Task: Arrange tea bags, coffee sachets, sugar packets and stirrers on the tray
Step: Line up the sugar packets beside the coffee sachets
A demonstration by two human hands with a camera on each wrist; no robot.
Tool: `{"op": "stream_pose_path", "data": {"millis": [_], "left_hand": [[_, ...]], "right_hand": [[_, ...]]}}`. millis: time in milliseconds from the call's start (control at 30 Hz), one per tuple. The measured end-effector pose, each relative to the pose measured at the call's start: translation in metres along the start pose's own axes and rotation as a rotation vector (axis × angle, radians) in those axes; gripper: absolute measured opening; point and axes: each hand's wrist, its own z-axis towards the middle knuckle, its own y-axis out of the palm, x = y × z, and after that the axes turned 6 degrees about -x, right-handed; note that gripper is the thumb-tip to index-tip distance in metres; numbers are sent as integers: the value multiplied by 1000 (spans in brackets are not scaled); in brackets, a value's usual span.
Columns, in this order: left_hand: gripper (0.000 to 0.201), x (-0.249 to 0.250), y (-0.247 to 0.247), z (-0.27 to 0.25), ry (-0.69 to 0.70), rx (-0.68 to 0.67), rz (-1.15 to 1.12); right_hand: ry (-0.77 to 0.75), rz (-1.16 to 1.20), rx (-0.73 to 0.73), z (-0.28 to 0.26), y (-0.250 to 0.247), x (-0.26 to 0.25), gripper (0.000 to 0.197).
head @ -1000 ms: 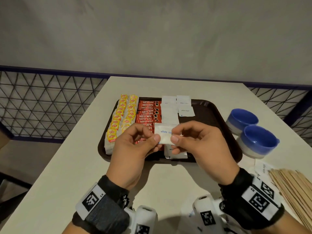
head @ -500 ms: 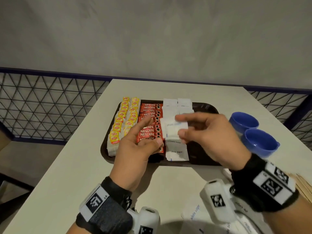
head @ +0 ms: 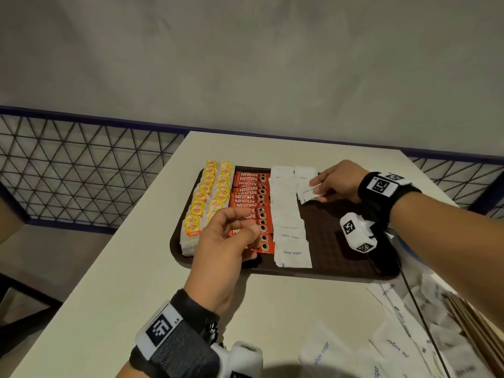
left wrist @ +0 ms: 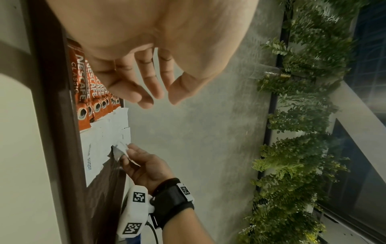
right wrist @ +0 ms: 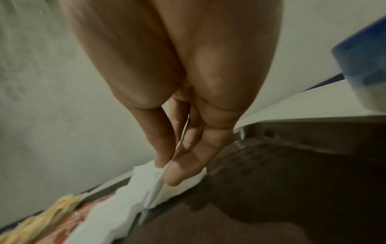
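A dark brown tray (head: 343,255) holds two rows of yellow tea bags (head: 203,203), a column of red coffee sachets (head: 249,192) and white sugar packets (head: 289,214). My right hand (head: 316,188) pinches a white sugar packet (head: 306,190) low over the second sugar column at the tray's far side; the pinched sugar packet (right wrist: 155,189) shows edge-on between the fingertips (right wrist: 179,173) in the right wrist view. My left hand (head: 240,227) hovers over the coffee sachets (left wrist: 83,82) with fingers (left wrist: 146,85) loosely curled and holding nothing.
Loose sugar packets (head: 392,339) lie scattered on the white table (head: 114,282) at the near right. Wooden stirrers (head: 477,323) sit at the right edge. A blue bowl (right wrist: 365,66) stands right of the tray. A wire fence (head: 81,170) runs behind the table.
My right hand carried the sugar packet from in front of me to the tray's far side. My left hand let go of the packet and stayed over the coffee sachets.
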Motion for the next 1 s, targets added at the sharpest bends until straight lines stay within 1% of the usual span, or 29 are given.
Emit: {"op": "stream_pose_path", "data": {"millis": [67, 200, 367, 400, 500, 633, 667, 700, 733, 800, 867, 933, 967, 1000], "left_hand": [[23, -1, 1, 0, -10, 3, 1], [22, 1, 2, 0, -22, 3, -8], [22, 0, 3, -1, -35, -5, -9], [22, 0, 3, -1, -35, -4, -7], [22, 1, 2, -1, -38, -1, -7], [21, 0, 2, 0, -47, 3, -16], [21, 0, 2, 0, -50, 3, -17], [21, 0, 2, 0, -52, 2, -18], [20, 0, 2, 0, -54, 2, -17], [20, 0, 2, 0, -56, 6, -16], [20, 0, 1, 0, -56, 11, -17], [19, 1, 2, 0, -57, 11, -19], [19, 1, 2, 0, -61, 9, -20], [19, 1, 2, -1, -65, 5, -22]], "right_hand": [[19, -87, -3, 6, 5, 4, 20], [19, -383, 35, 16, 7, 2, 18], [14, -545, 82, 26, 1, -3, 26], [18, -547, 89, 28, 0, -2, 24], [7, -549, 102, 33, 3, 0, 8], [15, -571, 90, 36, 2, -1, 2], [17, -562, 91, 37, 1, -2, 6], [41, -569, 98, 39, -1, -3, 13], [28, -577, 117, 39, -3, -3, 21], [-26, -755, 135, 38, -3, -4, 32], [-61, -809, 133, 46, -6, -5, 33], [-55, -755, 129, 48, -6, -5, 30], [-69, -725, 105, 45, -6, -4, 28], [-60, -611, 111, 41, -5, -7, 25]]}}
